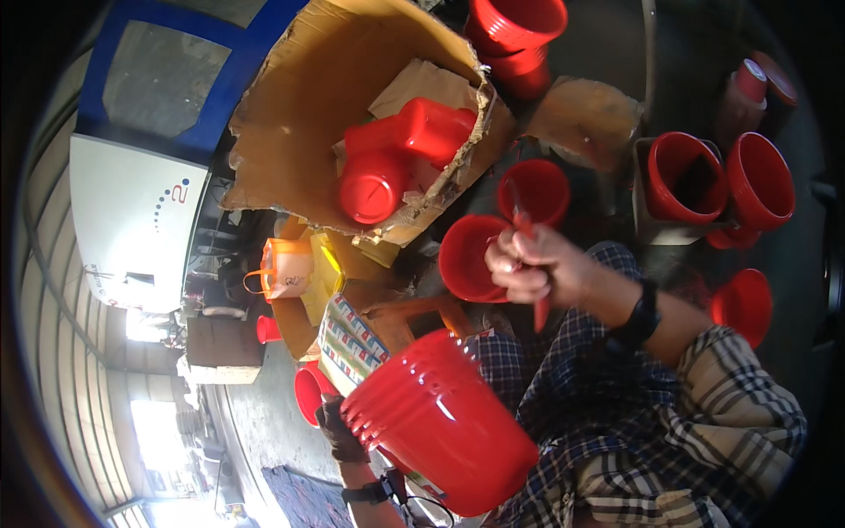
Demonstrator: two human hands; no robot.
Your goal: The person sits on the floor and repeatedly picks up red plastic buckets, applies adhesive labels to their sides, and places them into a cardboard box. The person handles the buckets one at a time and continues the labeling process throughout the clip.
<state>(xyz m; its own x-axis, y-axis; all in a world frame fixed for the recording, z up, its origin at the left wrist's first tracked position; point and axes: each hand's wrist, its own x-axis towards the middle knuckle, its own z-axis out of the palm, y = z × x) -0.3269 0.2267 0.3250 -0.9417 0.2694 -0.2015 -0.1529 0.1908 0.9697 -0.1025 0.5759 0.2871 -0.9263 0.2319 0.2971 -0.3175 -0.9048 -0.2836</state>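
Note:
A large red plastic bucket (442, 422) lies tilted in front of my body, its ribbed rim towards the upper left. My left hand (340, 429), in a dark glove, grips it at the rim; part of the fingers is hidden. Above the bucket, my bare right hand (544, 267) is closed around a red-handled tool (525, 224) with a thin tip, probably a trimming knife. The tip points away from me and is blurred. Just behind this hand stand a red bucket (465, 257) and a second red bucket (544, 188), both with open mouths showing.
A torn cardboard box (290, 145) holds several red containers (373, 188). Stacked red buckets (518, 33) stand beyond it. To the right are more red buckets (686, 175). A sheet of printed labels (350, 343), an orange-and-white bag (288, 267) and a white-and-blue machine (132, 218) are at left.

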